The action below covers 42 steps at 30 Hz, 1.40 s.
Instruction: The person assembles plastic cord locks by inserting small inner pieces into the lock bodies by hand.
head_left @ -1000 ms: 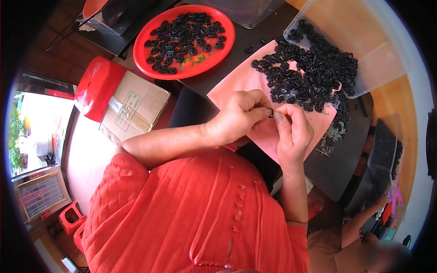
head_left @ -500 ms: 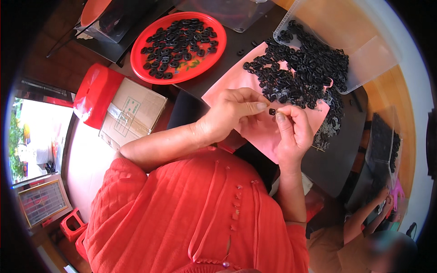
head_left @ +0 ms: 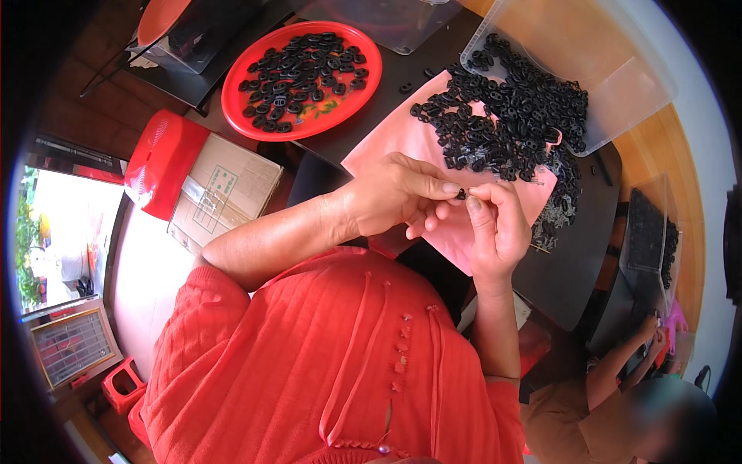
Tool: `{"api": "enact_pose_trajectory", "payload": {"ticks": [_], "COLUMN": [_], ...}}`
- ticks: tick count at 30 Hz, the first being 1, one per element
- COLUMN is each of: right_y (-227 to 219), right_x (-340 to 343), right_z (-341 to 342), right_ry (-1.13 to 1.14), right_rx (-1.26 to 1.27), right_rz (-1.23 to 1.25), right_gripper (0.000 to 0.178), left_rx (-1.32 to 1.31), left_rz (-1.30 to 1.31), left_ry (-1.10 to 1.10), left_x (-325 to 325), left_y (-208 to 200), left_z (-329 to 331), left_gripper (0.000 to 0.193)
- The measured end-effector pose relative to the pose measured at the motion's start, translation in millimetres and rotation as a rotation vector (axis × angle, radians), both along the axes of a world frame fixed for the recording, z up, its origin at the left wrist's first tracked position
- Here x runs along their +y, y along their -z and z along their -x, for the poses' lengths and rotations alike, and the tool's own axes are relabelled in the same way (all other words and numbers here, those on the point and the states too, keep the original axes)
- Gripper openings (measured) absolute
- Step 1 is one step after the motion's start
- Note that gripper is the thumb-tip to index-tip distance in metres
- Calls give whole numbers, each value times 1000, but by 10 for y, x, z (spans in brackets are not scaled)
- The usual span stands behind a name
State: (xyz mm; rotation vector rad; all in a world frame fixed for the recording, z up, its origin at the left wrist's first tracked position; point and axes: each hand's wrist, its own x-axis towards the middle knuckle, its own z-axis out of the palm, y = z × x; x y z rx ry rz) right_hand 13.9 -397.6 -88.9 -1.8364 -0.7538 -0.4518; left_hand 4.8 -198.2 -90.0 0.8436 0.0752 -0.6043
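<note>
My left hand (head_left: pixel 398 193) pinches a small black plastic piece (head_left: pixel 461 194) between thumb and forefinger, its other fingers curled below. The thumb and forefinger of my right hand (head_left: pixel 498 232) close on the opposite side of the same piece, which the fingertips mostly cover. Both hands are raised over a pink cloth (head_left: pixel 380 139) on the dark table. Just beyond them lies a heap of black oval plastic pieces (head_left: pixel 533 116) with holes, spilling from a clear bin. Small metal-looking parts (head_left: pixel 550 220) lie at the heap's right edge.
A red tray (head_left: pixel 332 122) of black pieces stands at the back left. The clear bin (head_left: pixel 618 100) lies tipped at the back right. A cardboard box (head_left: pixel 224 189) is to my left. At far right, another person's hands (head_left: pixel 653 332) work near a second bin (head_left: pixel 649 232).
My left thumb and forefinger have moved right onto the black piece, meeting the right fingertips. The piece shows less now. My left hand's lower fingers have opened out slightly.
</note>
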Motion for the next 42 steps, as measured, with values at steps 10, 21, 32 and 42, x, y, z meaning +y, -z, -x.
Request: {"api": "enact_pose_trajectory", "payload": {"ticks": [10, 21, 32, 42], "right_y": [47, 140, 78, -131], "right_x": [36, 171, 119, 143], "right_z": [-12, 94, 124, -795], "right_ry": [11, 44, 0, 206], "right_rx": [-34, 323, 542, -204], "right_rz": [17, -150, -290, 733], "right_gripper": [5, 4, 5, 18], "left_rx": [-104, -402, -414, -445], "left_rz": [-187, -445, -449, -449], "left_ry": [-102, -216, -199, -292], "left_x": [-66, -114, -133, 86], "left_y": [-7, 148, 170, 149], "left_z": [27, 100, 173, 131], "left_gripper": [15, 8, 10, 11]}}
